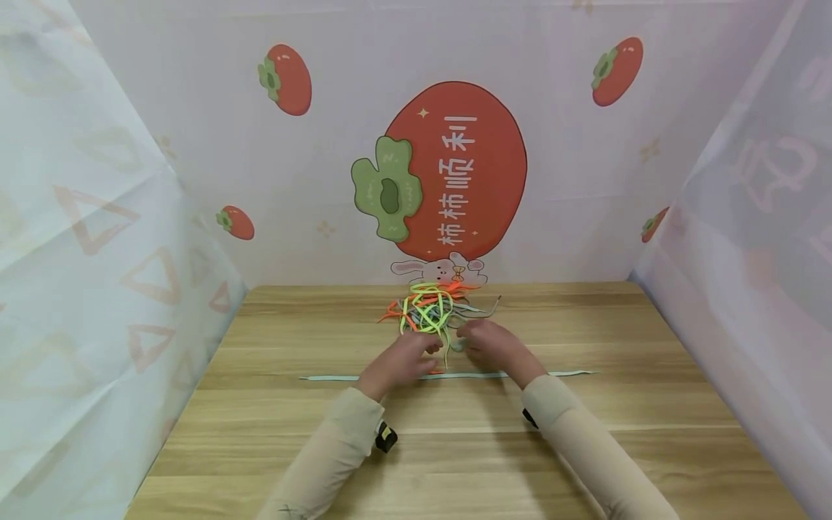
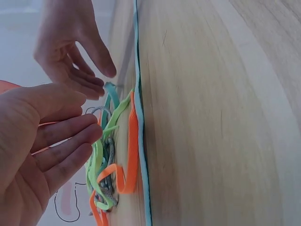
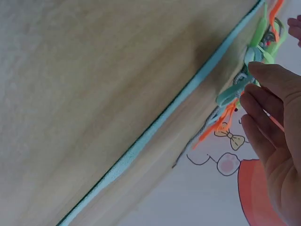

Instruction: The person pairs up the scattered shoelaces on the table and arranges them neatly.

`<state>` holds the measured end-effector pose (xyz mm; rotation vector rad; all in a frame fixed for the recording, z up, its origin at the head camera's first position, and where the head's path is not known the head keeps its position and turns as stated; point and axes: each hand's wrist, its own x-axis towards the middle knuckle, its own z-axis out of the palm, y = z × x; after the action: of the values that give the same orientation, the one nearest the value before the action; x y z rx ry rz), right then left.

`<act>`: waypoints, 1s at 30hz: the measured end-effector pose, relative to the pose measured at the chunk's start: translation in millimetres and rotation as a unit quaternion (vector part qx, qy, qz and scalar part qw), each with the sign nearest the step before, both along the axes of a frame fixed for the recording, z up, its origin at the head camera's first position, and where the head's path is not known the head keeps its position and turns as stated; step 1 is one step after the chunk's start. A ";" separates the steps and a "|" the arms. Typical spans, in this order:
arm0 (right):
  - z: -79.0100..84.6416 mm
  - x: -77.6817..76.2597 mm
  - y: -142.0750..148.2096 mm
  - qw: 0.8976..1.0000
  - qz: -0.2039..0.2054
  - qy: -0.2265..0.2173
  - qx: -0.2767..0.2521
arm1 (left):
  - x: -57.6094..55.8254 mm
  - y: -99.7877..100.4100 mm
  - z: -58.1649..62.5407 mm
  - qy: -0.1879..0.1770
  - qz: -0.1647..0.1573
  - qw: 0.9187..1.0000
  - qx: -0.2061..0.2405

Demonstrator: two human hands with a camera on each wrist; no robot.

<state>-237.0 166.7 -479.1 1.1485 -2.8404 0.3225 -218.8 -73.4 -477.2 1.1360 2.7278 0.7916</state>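
Observation:
A tangled pile of shoelaces [image 1: 427,307] in neon yellow-green, orange, grey and teal lies at the back of the wooden table. One light-blue shoelace [image 1: 325,378] is stretched straight from side to side in front of it. My left hand [image 1: 406,361] hovers at the pile's near left side, fingers loosely bent and holding nothing. An orange shoelace [image 2: 133,150] hangs forward beside it, up to the straight one. At the pile's near right, my right hand [image 1: 490,341] has its thumb and fingers apart, fingertips right at a teal shoelace loop [image 3: 228,95].
A white backdrop printed with persimmons [image 1: 455,173] rises behind the table's back edge. Pale fabric walls [image 1: 84,253] flank both sides. Bare wood of the table [image 1: 455,462] lies between the forearms. Each wrist carries a small black camera [image 1: 386,437].

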 end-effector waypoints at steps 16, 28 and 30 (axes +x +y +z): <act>-9.2 2.8 -11.3 0.999 0.027 0.029 0.003 | -1.8 8.3 -0.9 -0.013 0.032 0.999 0.028; 10.9 21.9 -17.3 0.998 0.005 -0.015 -0.054 | 5.0 8.6 -5.7 0.008 0.049 0.997 0.066; 14.4 25.7 -17.7 0.998 -0.001 -0.013 -0.063 | 5.8 9.8 -8.1 0.032 0.048 0.995 0.086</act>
<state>-211.2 148.9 -464.7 1.1255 -2.7962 0.5116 -213.0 -63.6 -485.3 1.0834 2.8315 1.0395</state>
